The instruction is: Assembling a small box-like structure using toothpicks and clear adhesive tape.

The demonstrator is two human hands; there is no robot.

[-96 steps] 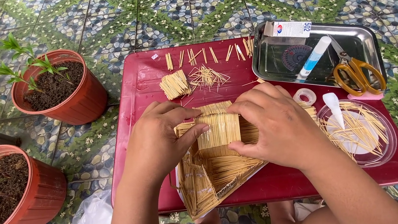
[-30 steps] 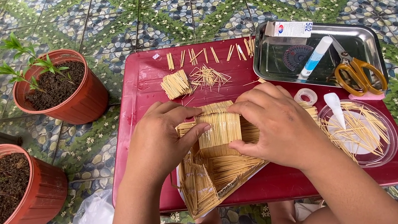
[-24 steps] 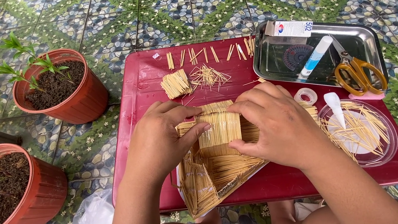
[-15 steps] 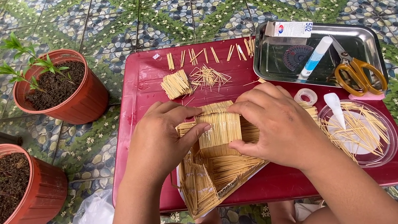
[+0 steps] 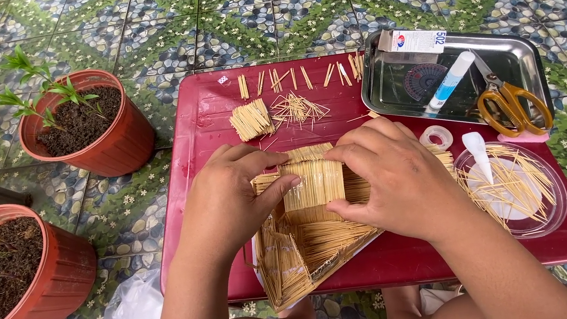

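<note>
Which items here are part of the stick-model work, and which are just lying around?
In use: left hand and right hand pressing a toothpick panel onto the toothpick model; loose toothpicks, cut stick pile, glue tube, scissors.
Lying about: two plant pots, plastic bag.
</note>
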